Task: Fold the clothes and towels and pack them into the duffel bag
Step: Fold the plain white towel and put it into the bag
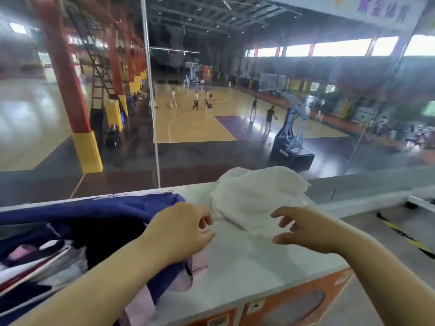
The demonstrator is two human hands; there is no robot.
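Note:
A crumpled white towel lies on the white counter just beyond both hands. The blue duffel bag sits open at the left with clothes inside. A pink cloth pokes out beside the bag, under my left wrist. My left hand hovers at the towel's near left edge with its fingers curled and nothing clearly in them. My right hand floats to the right of the towel's near corner, fingers spread and empty.
A glass pane rises right behind the counter, overlooking a basketball hall below. The counter's front face is orange. At the right, a grey ledge carries a black and yellow strap.

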